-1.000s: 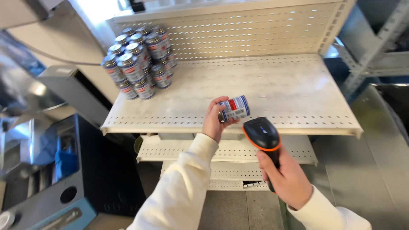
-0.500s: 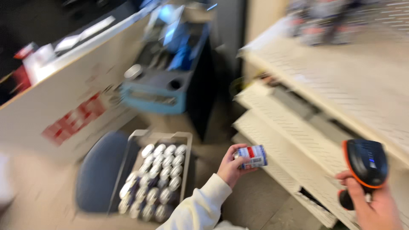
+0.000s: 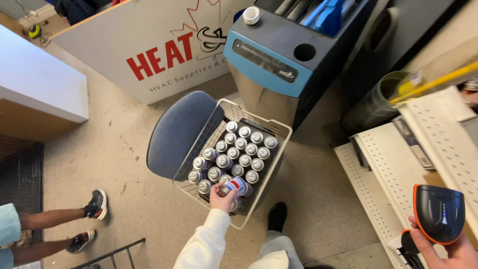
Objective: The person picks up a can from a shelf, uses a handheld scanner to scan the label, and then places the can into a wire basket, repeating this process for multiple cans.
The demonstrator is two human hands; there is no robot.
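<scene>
My left hand [image 3: 222,197] grips a small can [image 3: 236,186] with a red, white and blue label, lying sideways over the near end of a wire basket [image 3: 281,133]. The basket rests on a blue chair seat [image 3: 176,132] and holds several upright cans with silver tops [image 3: 239,152]. My right hand [image 3: 448,250], at the bottom right corner, holds a black and orange handheld scanner [image 3: 438,213] pointing up, away from the basket.
White perforated shelves [image 3: 398,169] run along the right. A dark and blue bin [image 3: 279,60] stands behind the basket, with a white sign board [image 3: 149,45] to its left. Another person's legs and sneakers [image 3: 84,219] are at the lower left. My own shoe [image 3: 277,216] is near the basket.
The view has swung from the shelf down to the floor. My left hand has carried the can from the shelf to the basket of cans. The scanner has moved off to the right.
</scene>
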